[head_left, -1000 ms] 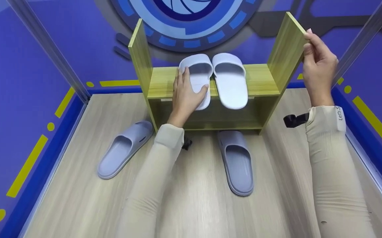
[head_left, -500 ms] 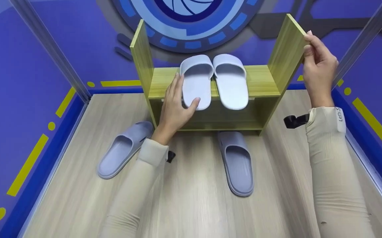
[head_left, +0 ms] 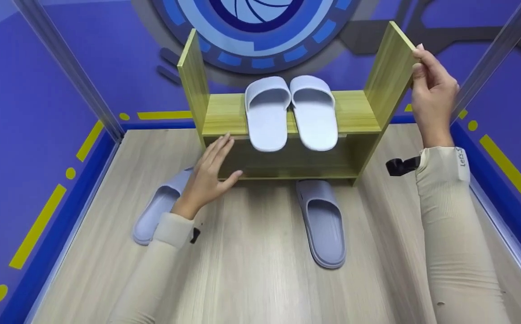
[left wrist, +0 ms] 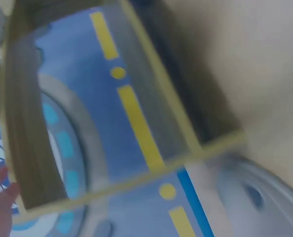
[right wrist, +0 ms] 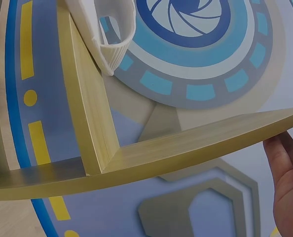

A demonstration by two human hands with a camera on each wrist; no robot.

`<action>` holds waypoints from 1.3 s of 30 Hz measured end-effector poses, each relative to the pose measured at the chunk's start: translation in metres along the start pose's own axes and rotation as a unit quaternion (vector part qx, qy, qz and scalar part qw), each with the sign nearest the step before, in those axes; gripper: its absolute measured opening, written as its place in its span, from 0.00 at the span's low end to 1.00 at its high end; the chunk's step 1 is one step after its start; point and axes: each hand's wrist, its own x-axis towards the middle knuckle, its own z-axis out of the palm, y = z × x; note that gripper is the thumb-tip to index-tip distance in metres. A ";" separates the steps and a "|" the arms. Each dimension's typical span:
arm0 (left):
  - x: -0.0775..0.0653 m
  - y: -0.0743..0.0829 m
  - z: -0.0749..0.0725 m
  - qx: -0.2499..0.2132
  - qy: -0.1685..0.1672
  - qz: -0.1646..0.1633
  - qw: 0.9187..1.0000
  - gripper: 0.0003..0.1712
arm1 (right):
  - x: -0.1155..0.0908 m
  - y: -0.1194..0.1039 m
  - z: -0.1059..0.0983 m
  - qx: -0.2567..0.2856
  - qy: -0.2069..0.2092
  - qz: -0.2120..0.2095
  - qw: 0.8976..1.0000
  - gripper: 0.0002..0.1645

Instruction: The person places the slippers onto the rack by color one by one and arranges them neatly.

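Observation:
Two white slippers [head_left: 267, 121] [head_left: 316, 119] sit side by side on the upper board of a small wooden shoe rack [head_left: 224, 112], their heel ends jutting past its front edge. My left hand [head_left: 208, 168], fingers extended and thumb spread, hovers near the rack's lower left front and holds nothing. It partly hides a grey slipper [head_left: 152, 213] on the floor. My right hand [head_left: 436, 94] pinches the upper edge of the rack's right side panel [head_left: 391, 67]; the right wrist view also catches this hand [right wrist: 289, 182] at the panel's end. Another grey slipper [head_left: 325, 225] lies before the rack.
The rack stands on a pale wood-look floor [head_left: 260, 270] against a blue patterned back wall [head_left: 355, 67]. Blue walls with yellow marks flank both sides. The rack's lower level [head_left: 287, 162] is open at the front. Blur softens the left wrist view.
My left hand has let go of the left white slipper and moved down and left, over the grey slipper. The white pair stays in place. My right hand keeps its hold on the panel.

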 end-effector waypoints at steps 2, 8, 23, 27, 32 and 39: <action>-0.011 -0.008 -0.003 0.014 -0.007 0.011 1.000 0.42 | 0.000 0.000 0.000 -0.002 -0.001 -0.001 1.000 0.17; -0.044 -0.032 -0.012 0.015 -0.026 -0.055 0.998 0.46 | 0.000 0.002 -0.002 -0.009 0.001 -0.001 1.000 0.16; -0.103 -0.082 -0.024 0.029 -0.086 -0.205 0.974 0.53 | 0.000 0.003 -0.002 -0.018 0.004 0.002 1.000 0.16; -0.115 -0.092 -0.026 0.027 -0.111 -0.245 0.963 0.56 | 0.000 0.003 -0.001 -0.018 0.004 0.001 1.000 0.16; -0.128 -0.101 -0.028 0.019 -0.137 -0.283 0.949 0.58 | 0.001 0.003 -0.001 -0.019 0.004 -0.003 1.000 0.16; -0.140 -0.110 -0.029 0.013 -0.156 -0.311 0.938 0.61 | 0.001 0.004 -0.001 -0.012 0.004 0.000 1.000 0.16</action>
